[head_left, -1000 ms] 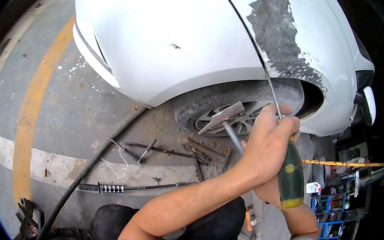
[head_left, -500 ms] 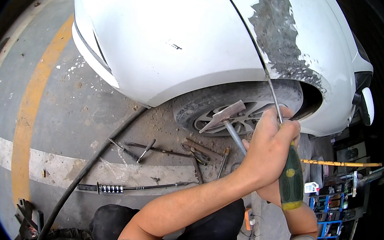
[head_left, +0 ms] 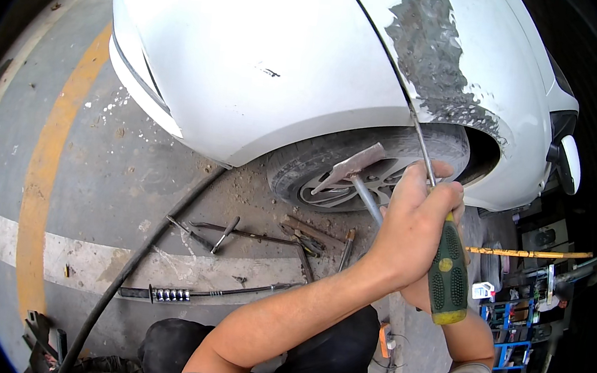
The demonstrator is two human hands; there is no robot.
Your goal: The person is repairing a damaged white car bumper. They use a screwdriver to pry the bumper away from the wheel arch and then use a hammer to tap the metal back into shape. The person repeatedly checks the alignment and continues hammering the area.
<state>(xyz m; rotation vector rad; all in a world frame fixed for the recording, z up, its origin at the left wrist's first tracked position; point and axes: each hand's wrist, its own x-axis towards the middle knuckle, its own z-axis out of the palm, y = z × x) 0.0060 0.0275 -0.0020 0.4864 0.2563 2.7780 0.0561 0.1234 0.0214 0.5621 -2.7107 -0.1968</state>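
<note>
My left hand (head_left: 413,218) is closed round a long screwdriver (head_left: 453,274) with a green and yellow handle. Its metal shaft slants up to the lower end of the panel gap, at the wheel arch edge of a white car (head_left: 292,46). Behind my left wrist, my right hand (head_left: 417,292) is mostly hidden. A hammer (head_left: 352,170) with a broad flat head and grey shaft runs back toward that hand, which appears to grip it. The hammer head hangs in front of the wheel (head_left: 301,165). A rough bare grey patch (head_left: 431,54) marks the panel above the arch.
On the floor lie several hand tools (head_left: 299,242) and a black bar with a coiled section (head_left: 172,294). A thick dark hose (head_left: 136,256) crosses to the left. At right are a yellow rod (head_left: 534,253), a white bottle (head_left: 483,290) and blue shelving (head_left: 510,336).
The hammer head has shifted slightly up and right, and its tilt has changed. The screwdriver handle has swung a little to a more upright angle, while its tip stays at the arch edge.
</note>
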